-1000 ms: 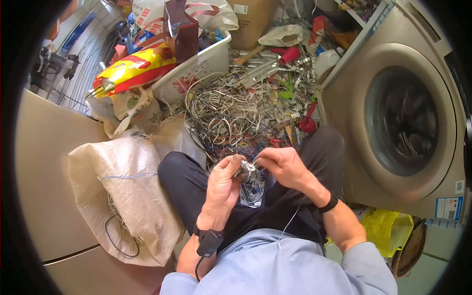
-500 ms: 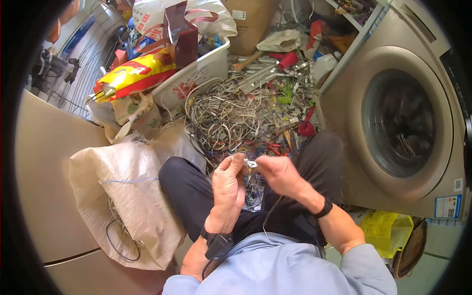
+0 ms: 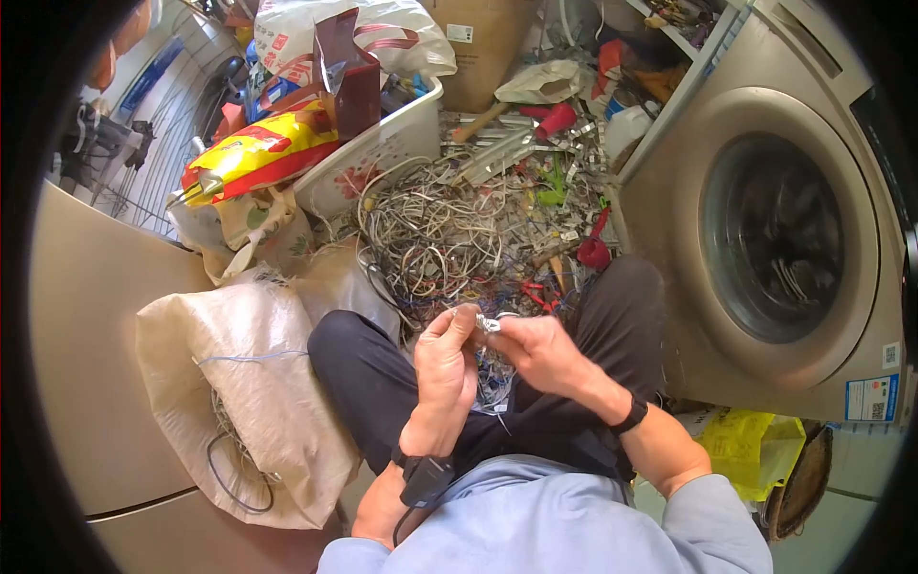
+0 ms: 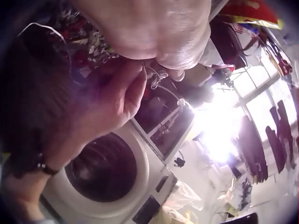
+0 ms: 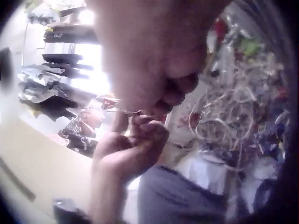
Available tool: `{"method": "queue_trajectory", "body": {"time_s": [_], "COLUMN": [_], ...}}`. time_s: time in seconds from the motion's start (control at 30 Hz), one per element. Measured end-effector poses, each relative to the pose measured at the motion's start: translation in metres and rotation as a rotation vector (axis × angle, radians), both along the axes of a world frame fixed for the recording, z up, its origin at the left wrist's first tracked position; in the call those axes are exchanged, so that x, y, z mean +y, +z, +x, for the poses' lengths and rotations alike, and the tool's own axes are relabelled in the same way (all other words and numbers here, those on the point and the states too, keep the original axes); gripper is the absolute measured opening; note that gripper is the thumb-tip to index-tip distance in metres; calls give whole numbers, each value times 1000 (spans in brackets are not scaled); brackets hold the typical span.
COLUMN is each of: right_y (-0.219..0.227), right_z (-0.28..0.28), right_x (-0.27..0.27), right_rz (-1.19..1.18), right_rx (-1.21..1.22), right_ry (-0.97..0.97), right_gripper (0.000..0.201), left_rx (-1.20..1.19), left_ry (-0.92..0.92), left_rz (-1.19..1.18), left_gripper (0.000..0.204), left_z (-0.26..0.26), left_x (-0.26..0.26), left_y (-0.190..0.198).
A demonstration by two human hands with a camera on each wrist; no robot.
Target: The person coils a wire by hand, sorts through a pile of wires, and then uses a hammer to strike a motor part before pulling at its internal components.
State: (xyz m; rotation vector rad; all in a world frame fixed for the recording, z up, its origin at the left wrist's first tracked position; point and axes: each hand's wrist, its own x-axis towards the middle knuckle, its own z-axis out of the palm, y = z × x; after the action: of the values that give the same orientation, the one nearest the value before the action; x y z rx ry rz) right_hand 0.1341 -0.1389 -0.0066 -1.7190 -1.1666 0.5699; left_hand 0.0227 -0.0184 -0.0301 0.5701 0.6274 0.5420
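Note:
Over the lap, in the head view, both hands meet at a small bundle of whitish wire (image 3: 489,325). My left hand (image 3: 446,373) grips the bundle between thumb and fingers, its palm turned up toward the camera. From the right, my right hand (image 3: 545,356) pinches the wire close beside the bundle, fingers curled. The left wrist view shows thin loops of the wire (image 4: 159,79) sticking out between the hands. Fingers hide much of the bundle in the right wrist view.
Tangled cables (image 3: 430,215) and metal scraps lie on the floor ahead, with a red scoop (image 3: 595,251) and red-handled pliers (image 3: 540,295). A woven sack (image 3: 239,392) stands at left, a white bin (image 3: 406,134) behind it, a washing machine (image 3: 669,249) at right.
The right hand has swung around the bundle and come in close against it. The loose wire tail over the lap has shifted and shows shorter. The left hand keeps its grip.

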Motion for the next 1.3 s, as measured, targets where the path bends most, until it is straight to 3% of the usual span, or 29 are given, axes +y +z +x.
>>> {"method": "queue_trajectory", "body": {"time_s": [0.07, 0.17, 0.27, 0.4, 0.53, 0.6, 0.7, 0.8, 0.83, 0.9, 0.93, 1.0, 1.07, 1.13, 1.27, 1.3], "right_y": [-8, 11, 30, 12, -12, -32, -36, -26, -25, -17, -10, 5, 9, -1, -34, -43], "right_z": [20, 27, 15, -23, -7, 6, 26, 42, 41, 41, 39, 29, 11, -15, -23, -13], "right_x": [3, 7, 8, 5, 5, 8, 15, 17, 16, 17, 17, 14, 10, 7, 7, 8], "right_rz": [14, 22, -15, 118, -2, 45, 146, 64, 61, -93, -92, -189, -173, -111, -37, 20], "right_rx": [-216, -283, -127, -91, 320, 179, -385, -565, -558, -430, -432, -146, 61, 281, 318, 119], "right_ry": [-13, 6, -51, -67, 29, 62, 121, 176, 177, 116, 118, -20, -88, -136, -158, -83], "right_gripper": [13, 14, 13, 6, 9, 6, 11, 16, 16, 19, 19, 23, 21, 17, 12, 11], "left_rx": [7, 141, 181, 101, 55, 51, 57, 89, 95, 327, 326, 382, 357, 168, 82, 86], "left_ry": [-53, 60, 88, 114, 67, 21, -47, -121, -122, -148, -145, -47, 17, 99, 17, -2], "left_rz": [-34, 306, 397, 222, 81, 29, 5, 72, 67, 537, 538, 586, 495, 191, -55, -61], "left_gripper": [15, 17, 19, 16, 18, 18, 18, 17, 17, 12, 12, 14, 13, 14, 18, 20], "left_z": [-6, -7, -4, 1, -2, -5, -13, -19, -20, -17, -16, -14, -4, 2, -1, -4], "left_x": [-1, 4, 2, 6, 1, 4, 8, 11, 9, 7, 5, -1, 3, 10, 14, 14], "left_y": [7, 3, 14, 1, -6, -9, -13, -13, -11, -4, -5, -14, -25, -33, -23, -26]}}
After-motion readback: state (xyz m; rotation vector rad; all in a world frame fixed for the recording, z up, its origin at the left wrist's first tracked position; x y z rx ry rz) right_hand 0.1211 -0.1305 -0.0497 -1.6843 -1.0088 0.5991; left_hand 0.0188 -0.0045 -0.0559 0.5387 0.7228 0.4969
